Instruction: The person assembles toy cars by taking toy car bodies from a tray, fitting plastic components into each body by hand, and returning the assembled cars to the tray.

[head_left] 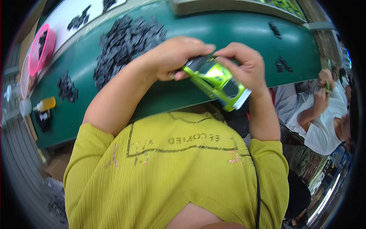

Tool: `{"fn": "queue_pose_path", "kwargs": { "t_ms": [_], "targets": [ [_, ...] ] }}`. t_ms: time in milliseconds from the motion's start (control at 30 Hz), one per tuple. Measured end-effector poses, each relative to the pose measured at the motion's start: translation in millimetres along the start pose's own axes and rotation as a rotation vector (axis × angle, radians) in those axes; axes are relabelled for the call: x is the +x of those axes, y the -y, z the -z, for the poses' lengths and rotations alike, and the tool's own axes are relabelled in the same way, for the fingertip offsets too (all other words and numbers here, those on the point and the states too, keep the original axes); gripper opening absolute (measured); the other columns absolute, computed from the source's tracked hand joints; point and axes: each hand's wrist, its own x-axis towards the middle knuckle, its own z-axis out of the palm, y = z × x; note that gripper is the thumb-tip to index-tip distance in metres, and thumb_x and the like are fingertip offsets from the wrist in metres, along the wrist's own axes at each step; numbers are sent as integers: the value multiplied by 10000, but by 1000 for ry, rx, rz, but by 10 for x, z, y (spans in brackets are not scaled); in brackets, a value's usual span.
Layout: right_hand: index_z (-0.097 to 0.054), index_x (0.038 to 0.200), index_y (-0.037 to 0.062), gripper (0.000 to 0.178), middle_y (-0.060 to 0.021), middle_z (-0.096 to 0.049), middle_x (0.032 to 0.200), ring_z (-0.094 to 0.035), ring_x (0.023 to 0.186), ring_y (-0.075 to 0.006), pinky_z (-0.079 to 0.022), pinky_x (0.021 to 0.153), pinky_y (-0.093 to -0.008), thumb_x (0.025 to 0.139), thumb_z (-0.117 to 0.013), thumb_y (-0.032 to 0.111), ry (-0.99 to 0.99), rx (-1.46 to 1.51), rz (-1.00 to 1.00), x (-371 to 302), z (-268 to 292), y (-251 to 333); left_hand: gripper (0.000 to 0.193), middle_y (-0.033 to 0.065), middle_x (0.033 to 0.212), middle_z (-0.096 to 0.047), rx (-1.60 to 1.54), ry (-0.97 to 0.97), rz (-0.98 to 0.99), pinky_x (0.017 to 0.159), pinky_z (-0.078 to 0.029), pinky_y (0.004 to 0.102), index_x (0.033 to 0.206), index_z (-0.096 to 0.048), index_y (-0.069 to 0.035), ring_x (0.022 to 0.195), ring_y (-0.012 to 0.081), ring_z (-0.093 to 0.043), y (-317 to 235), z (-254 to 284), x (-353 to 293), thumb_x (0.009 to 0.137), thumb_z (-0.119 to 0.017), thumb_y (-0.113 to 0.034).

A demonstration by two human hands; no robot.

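Note:
A shiny lime-green toy car body with dark window openings is held tilted above the near edge of the green table. My left hand grips its dark end, fingers curled beneath and thumb along the top. On the other side, my right hand pinches the same dark end from above with thumb and fingers. Both hands' fingertips come close together there, and part of that end is hidden by them. Just beyond my left forearm lies a big heap of small black plastic parts.
Smaller clusters of black parts lie at left and on the right. A pink basket and a yellow bottle stand far left. A tray with green pieces is at the back. A co-worker in white sits at right.

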Motion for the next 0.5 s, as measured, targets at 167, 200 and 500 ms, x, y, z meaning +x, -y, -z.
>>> {"fn": "queue_pose_path", "kwargs": {
  "t_ms": [167,200,500],
  "targets": [
    [-710,895,22,109,-83,-655,773,-635,699,-195,-472,615,-286,798,-758,25,-40,-24,80,4,-75,-72,328,-2,595,-559,36,-84,72,286,-304,209,856,-617,-67,335,73,-443,41,38,44,964,-601,-377],
    [-706,891,25,101,-87,-656,781,-634,700,-198,-473,616,-290,803,-754,30,-11,-20,39,-16,-90,-75,333,6,592,-566,16,-83,90,281,-305,208,853,-612,-55,330,74,-445,33,16,13,970,-594,-366],
    [-685,874,29,50,-66,-636,769,-631,702,-187,-489,624,-295,841,-721,43,-5,-45,115,1,-41,-147,316,30,607,-586,-6,-76,107,265,-294,208,868,-590,-41,318,77,-442,-69,-32,110,977,-607,-337]
  ]
}}
